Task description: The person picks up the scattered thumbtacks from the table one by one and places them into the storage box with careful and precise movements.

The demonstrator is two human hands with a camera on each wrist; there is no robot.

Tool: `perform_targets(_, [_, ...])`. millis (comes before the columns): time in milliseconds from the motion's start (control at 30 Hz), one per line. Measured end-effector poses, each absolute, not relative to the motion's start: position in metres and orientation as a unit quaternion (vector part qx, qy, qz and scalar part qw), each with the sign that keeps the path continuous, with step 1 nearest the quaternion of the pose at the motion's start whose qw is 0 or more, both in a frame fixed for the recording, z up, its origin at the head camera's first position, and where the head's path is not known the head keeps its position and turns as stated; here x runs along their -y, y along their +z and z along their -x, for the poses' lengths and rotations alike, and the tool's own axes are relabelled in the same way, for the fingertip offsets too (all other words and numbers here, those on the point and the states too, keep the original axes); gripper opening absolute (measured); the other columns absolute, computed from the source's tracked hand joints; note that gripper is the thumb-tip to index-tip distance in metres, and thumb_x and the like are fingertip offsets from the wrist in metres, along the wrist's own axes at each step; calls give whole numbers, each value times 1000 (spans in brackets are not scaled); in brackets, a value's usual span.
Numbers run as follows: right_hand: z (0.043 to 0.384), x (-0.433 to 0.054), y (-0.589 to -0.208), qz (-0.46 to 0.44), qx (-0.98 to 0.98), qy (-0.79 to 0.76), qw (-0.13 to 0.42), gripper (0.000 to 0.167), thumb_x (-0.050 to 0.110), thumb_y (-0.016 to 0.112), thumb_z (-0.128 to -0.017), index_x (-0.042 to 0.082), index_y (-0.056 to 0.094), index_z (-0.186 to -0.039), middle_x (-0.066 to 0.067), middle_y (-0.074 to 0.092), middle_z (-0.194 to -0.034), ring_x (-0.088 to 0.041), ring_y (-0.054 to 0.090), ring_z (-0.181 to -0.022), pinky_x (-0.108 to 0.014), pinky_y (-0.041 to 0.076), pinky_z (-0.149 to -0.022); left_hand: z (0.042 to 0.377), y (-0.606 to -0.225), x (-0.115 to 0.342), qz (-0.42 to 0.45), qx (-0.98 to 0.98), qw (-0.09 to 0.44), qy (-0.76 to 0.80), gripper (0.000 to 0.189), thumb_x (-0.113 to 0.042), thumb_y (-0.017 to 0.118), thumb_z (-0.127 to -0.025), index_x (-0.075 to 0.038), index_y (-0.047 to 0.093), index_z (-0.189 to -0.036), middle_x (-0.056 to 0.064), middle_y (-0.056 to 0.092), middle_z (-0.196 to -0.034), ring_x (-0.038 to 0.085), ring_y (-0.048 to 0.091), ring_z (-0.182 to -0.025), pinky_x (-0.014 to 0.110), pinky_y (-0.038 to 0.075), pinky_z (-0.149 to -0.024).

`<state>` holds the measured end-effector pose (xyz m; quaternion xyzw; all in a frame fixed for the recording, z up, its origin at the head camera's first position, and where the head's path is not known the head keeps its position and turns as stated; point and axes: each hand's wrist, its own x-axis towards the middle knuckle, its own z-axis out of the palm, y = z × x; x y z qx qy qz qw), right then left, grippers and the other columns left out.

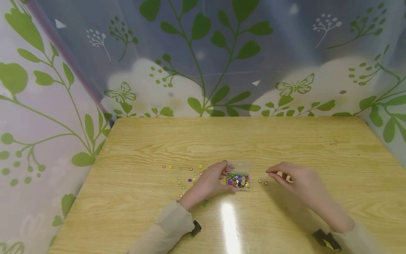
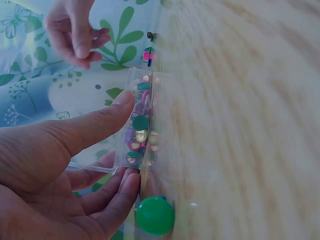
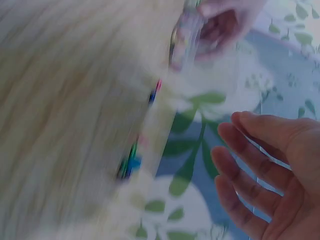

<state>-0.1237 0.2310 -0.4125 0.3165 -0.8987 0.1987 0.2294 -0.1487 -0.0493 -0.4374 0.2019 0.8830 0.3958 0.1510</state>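
Observation:
A small clear plastic box with its lid raised stands on the table, full of thumbtacks in many colours. My left hand grips its left side, the thumb along the front and the fingers behind. In the left wrist view a green thumbtack lies just beyond the fingertips. My right hand hovers right of the box, fingers loosely bent. Its thumb and index tips come close together, with nothing showing between them. Below them, two thumbtacks rest on the wood.
More loose thumbtacks are scattered on the table left of the box, some partly behind my left hand and forearm. The wooden table reaches back to a leaf-patterned wall. A bright reflection lies on the wood before the box.

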Motion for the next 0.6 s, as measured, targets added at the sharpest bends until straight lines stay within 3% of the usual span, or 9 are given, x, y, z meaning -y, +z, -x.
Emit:
perform_targets(100, [122,-250,-412,-296,909,182,231,23,39,67,-97,19,77,-96,9,74,-83,1,58,-61,-12,34,-44,149,-438,49,-204,-883,150,395,60,-30,88,-79,-10,60,-129,6,64,-128,23,61,-113,33,52,-98])
perform_targets(200, [122,-264,-412,-277,926,154,204,11,28,79,-88,18,77,-93,7,74,-84,-2,60,-60,-15,37,-44,149,-437,50,-203,-886,149,390,61,-31,88,-79,-11,60,-129,6,65,-127,23,61,-112,33,52,-98])
perform_targets(300, [120,-272,-412,-251,949,129,139,18,15,86,-77,19,77,-91,7,74,-84,-4,61,-61,-18,40,-45,149,-437,50,-200,-887,149,389,60,-30,88,-79,-11,61,-129,5,65,-126,22,61,-112,33,52,-97])
perform_targets(433, [118,-277,-415,-228,965,113,67,13,19,85,-79,21,76,-89,10,73,-81,-4,61,-61,-20,43,-46,149,-437,50,-197,-885,149,396,59,-27,89,-78,-11,61,-127,6,65,-125,22,61,-112,33,52,-98])
perform_targets(600, [119,-278,-422,-230,964,121,49,15,14,86,-78,22,75,-86,12,72,-80,-2,60,-62,-21,47,-51,149,-437,49,-198,-882,149,401,57,-26,89,-78,-10,61,-125,6,65,-126,23,61,-112,33,52,-97])
